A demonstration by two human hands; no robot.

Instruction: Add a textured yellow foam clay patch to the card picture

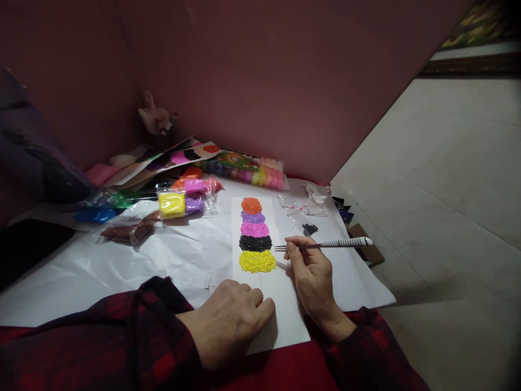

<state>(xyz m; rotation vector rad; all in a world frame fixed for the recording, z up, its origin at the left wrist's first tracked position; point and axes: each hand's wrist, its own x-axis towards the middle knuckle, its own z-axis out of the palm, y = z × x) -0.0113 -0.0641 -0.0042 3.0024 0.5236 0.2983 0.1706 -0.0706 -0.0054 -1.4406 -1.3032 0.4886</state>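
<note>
In the head view, a white sheet of paper [280, 320] carries a stack of textured clay bands: orange [252, 206], purple [253, 217], pink [255, 230], black [255, 243] and, lowest, yellow [257, 262]. My right hand [311, 277] grips a small fork [337, 244] with thin metal tines and a striped white handle. Its tines point left, close to the right end of the black band. My left hand [234, 315] rests curled on the lower part of the paper, below the yellow band. Its fingertips are turned under, hiding anything they hold.
Bagged clay in yellow [171, 205], brown [128, 232] and blue [97, 215] lies at the left. Behind are a long clay pack [248, 169] and a coloured picture sheet [179, 157]. Black clay [310, 228] sits right of the paper. A dark flat object [32, 247] lies far left.
</note>
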